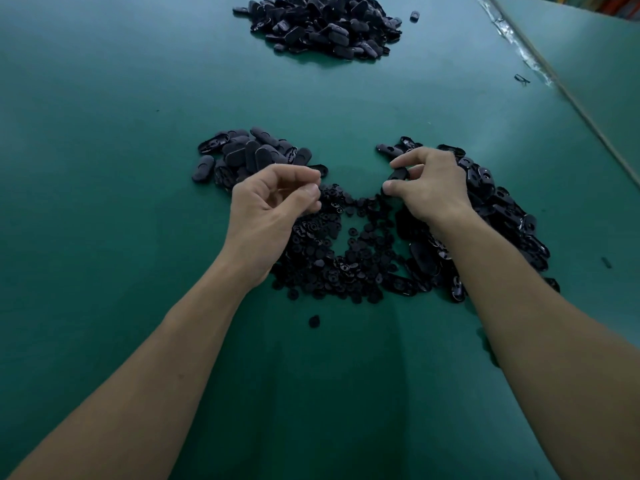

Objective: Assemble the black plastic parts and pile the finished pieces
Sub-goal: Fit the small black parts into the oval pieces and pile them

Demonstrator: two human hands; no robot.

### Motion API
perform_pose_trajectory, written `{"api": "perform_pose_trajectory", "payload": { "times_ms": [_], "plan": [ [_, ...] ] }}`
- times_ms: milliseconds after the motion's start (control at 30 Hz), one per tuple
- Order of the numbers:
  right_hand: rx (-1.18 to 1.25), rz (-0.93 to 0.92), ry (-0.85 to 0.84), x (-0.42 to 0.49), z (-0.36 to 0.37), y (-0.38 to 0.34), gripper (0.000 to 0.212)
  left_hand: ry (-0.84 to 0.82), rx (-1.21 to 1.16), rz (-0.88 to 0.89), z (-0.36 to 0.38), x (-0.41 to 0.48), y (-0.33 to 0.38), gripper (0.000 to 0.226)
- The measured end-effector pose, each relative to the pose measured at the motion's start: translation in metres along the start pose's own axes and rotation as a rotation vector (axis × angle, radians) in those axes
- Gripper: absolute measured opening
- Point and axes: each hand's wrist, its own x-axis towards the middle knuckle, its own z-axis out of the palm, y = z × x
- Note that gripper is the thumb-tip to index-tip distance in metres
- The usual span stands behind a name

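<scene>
Your right hand [429, 188] pinches a black oval piece [398, 174] between thumb and forefinger. Your left hand [273, 206] is curled, and I cannot tell whether it holds anything. Small round parts [346, 251] lie between them, oval shells [502, 209] at 3 o'clock, a large pile [325, 26] far off at 12.

A green table [104, 161] is carrying black plastic heaps: a big pile of finished pieces [325, 26] lying at twelve o'clock, oval caps [249, 155] at ten, holed oval bases [498, 209] at three, small round parts [346, 251] at centre, and one stray round part [314, 321] sitting at six.
</scene>
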Motion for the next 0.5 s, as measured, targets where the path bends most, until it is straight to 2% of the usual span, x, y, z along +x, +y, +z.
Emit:
{"api": "perform_pose_trajectory", "payload": {
  "times_ms": [133, 267, 367, 500],
  "plan": [
    [0.265, 0.004, -0.005, -0.010, -0.002, -0.003, 0.020, -0.026, 0.004, 0.010, 0.000, -0.001, 0.000, 0.013],
    [0.633, -0.043, -0.237, -0.030, 0.000, -0.015, 0.012, -0.040, 0.007, 0.016, 0.001, -0.002, 0.000, 0.020],
    [0.703, -0.101, -0.364, -0.042, 0.003, -0.016, 0.012, -0.048, 0.037, 0.018, 0.002, -0.002, 0.000, 0.021],
    [0.708, -0.125, -0.379, -0.053, 0.011, -0.014, 0.011, -0.045, 0.105, 0.038, 0.001, -0.001, -0.001, 0.014]
  ]
}}
